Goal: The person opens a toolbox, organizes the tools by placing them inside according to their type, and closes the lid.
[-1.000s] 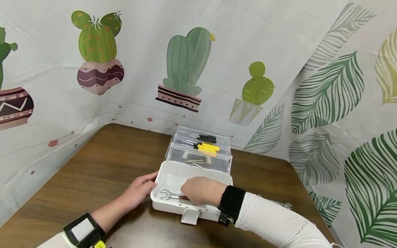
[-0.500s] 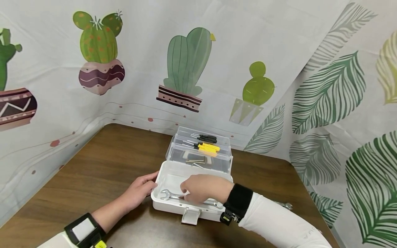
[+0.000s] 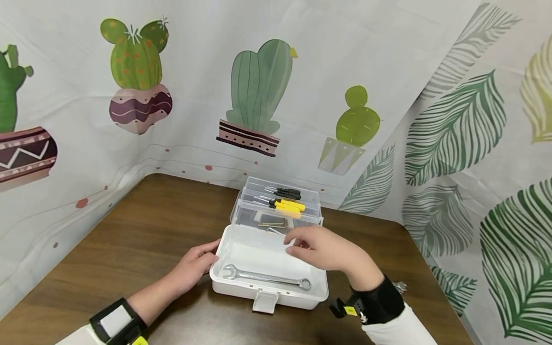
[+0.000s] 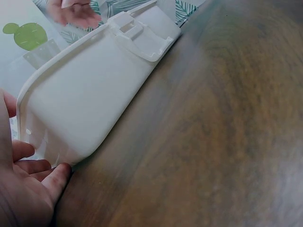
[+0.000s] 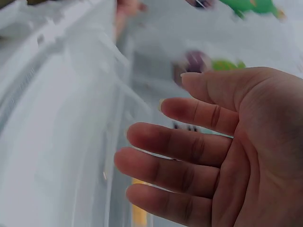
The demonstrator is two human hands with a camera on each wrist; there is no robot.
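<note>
A white plastic toolbox [image 3: 267, 249] stands open on the table, its clear tiered trays folded back behind it. A silver combination wrench [image 3: 267, 278] lies inside along the front wall, open end to the left. My left hand [image 3: 196, 266] holds the toolbox's left end, thumb at the rim; in the left wrist view its fingertips [image 4: 57, 177] press against the outer wall. My right hand [image 3: 323, 247] hovers over the back right of the toolbox, fingers loosely bent and apart. In the right wrist view nothing lies in its palm.
Black screwdrivers [image 3: 286, 192], yellow-handled screwdrivers [image 3: 291, 206] and hex keys [image 3: 272, 224] lie in the clear trays. More wrench metal [image 3: 400, 286] shows on the table [image 3: 172, 215] beyond my right wrist. The toolbox latch [image 3: 265, 301] hangs down in front. A printed curtain backs the table.
My right hand has let go of the wrench, leaving it in the toolbox, and has risen back and to the right. My left hand has stayed at the toolbox's left end.
</note>
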